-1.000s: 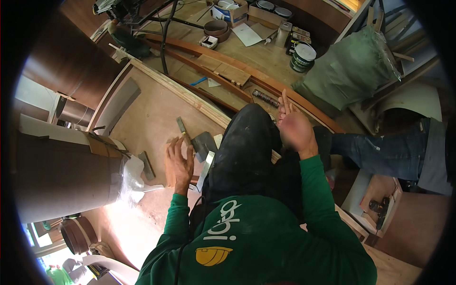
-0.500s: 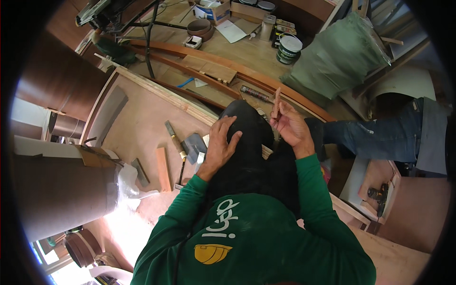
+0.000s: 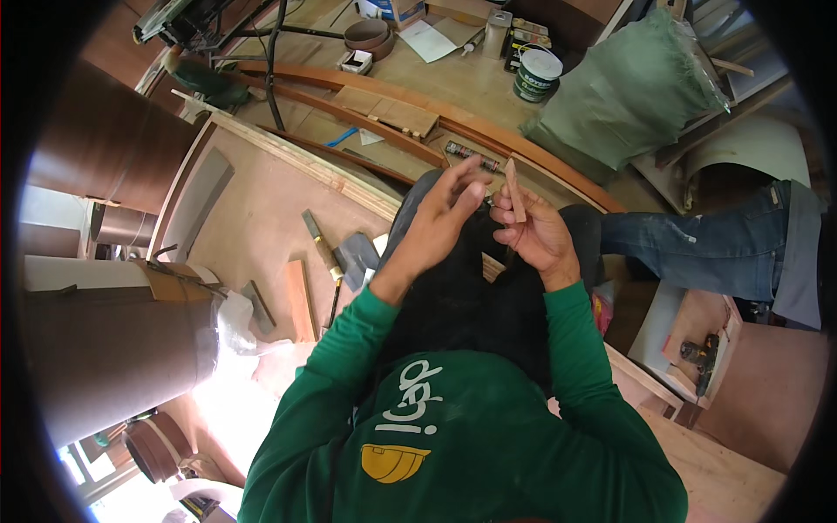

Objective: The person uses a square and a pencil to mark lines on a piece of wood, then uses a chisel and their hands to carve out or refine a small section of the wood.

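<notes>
A small thin strip of wood (image 3: 516, 196) stands upright in my right hand (image 3: 545, 237), pinched between thumb and fingers. My left hand (image 3: 443, 218) is held over my knee, its fingers stretched out and apart from the strip by a small gap. Beside my left forearm, on the pale board (image 3: 253, 209), lie a chisel-like tool (image 3: 323, 246) with a light handle, a dark flat grey piece (image 3: 356, 261) and a reddish wood batten (image 3: 301, 301). A thin dark-handled tool (image 3: 334, 303) lies near them, partly covered by my sleeve.
Ahead are curved wooden rails (image 3: 410, 109), a sealant tube (image 3: 471, 157) and a paint bucket (image 3: 537, 74). A green sack (image 3: 623, 100) leans at the far right. Another person's jeans-clad leg (image 3: 697, 244) reaches in at right, above a drill (image 3: 700, 356). Large brown rolls (image 3: 122, 349) stand left.
My left hand has risen off my knee and moved right and forward, close to the strip. The strip in my right hand has tilted the other way.
</notes>
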A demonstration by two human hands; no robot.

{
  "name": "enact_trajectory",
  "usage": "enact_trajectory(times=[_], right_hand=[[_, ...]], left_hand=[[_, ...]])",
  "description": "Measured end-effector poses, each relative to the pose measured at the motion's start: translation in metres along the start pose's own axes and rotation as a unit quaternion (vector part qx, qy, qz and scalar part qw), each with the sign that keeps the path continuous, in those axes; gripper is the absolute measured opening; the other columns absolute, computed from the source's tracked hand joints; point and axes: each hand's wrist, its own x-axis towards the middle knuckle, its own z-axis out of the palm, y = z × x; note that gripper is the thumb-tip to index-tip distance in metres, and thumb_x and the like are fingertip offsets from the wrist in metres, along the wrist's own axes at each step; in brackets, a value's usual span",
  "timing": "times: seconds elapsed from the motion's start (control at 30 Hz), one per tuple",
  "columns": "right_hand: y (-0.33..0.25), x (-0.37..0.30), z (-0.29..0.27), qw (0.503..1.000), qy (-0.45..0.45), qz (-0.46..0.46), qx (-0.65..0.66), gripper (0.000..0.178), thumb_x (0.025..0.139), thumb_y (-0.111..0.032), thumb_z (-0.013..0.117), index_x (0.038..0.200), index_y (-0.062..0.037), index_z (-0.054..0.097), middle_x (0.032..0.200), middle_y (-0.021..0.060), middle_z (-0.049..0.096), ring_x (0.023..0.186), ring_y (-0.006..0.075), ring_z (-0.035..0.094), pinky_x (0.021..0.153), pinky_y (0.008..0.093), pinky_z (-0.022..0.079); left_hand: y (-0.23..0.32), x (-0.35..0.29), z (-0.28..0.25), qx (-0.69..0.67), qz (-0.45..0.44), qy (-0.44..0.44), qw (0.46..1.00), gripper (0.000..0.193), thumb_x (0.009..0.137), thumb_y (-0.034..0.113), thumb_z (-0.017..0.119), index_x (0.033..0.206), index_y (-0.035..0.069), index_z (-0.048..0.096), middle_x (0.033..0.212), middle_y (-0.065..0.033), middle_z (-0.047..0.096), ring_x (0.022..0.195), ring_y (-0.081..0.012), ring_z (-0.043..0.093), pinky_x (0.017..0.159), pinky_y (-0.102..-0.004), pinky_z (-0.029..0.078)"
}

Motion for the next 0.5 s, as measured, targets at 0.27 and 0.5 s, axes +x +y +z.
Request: enact_trajectory(times=[0.27,0.5], right_hand=[[0.021,-0.004,0.001,0.998,0.04,0.05,-0.021,0.031,0.112,-0.029,0.058,0.128,-0.0034,0.067,0.107,0.0028,0.064,0.088,0.0134,0.062,0.069,0.03,0.054],[0.011,-0.024,0.028,0.953,0.153,-0.035,-0.258,0.035,0.112,-0.03,0.059,0.132,-0.0018,0.067,0.113,0.006,0.072,0.098,0.0147,0.069,0.079,0.0329,0.06]], left_hand=[[-0.011,0.024,-0.012,-0.095,-0.083,-0.084,0.988,0.038,0.109,0.021,0.069,0.142,0.002,0.067,0.11,-0.0023,0.072,0.099,-0.0104,0.065,0.09,-0.0275,0.055],[-0.04,0.02,-0.02,-0.182,-0.117,0.04,0.976,0.034,0.108,0.024,0.071,0.136,0.005,0.068,0.107,-0.0012,0.072,0.098,-0.0104,0.068,0.089,-0.0275,0.056]])
